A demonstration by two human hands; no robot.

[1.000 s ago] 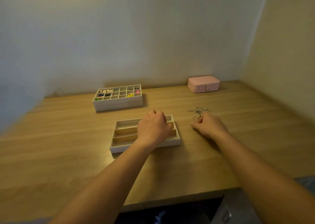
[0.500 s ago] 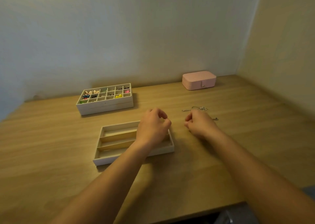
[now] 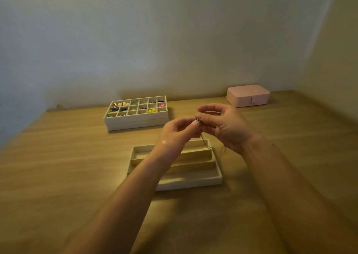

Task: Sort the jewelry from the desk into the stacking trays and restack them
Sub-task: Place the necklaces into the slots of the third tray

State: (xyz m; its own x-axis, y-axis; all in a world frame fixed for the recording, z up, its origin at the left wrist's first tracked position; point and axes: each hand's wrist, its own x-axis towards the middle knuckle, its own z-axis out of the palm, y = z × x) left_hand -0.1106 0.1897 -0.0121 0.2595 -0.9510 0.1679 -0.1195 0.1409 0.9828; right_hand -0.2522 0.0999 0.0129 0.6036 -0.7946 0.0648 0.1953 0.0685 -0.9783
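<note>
Fingers (image 3: 194, 122) of left hand (image 3: 174, 132) and right hand (image 3: 227, 127) pinch thin chain necklace (image 3: 205, 144), slack dangling over long-slot tray (image 3: 193, 184) on counter (image 3: 58, 166). Chain likely light, limp and tangle-prone: hold near ends, lower slack first.

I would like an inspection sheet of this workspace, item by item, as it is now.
Surface: wooden desk, set in a corner.
Job's things: chain held above the slot tray, whose visible slots look empty; grid tray, on top of a second tray, holds small colourful pieces.
Clutter: pink box, closed, at the back right.
Grippers: left hand and right hand both pinch the chain.
Cables: nothing seen.
Surroundings: plain walls behind and to the right.
</note>
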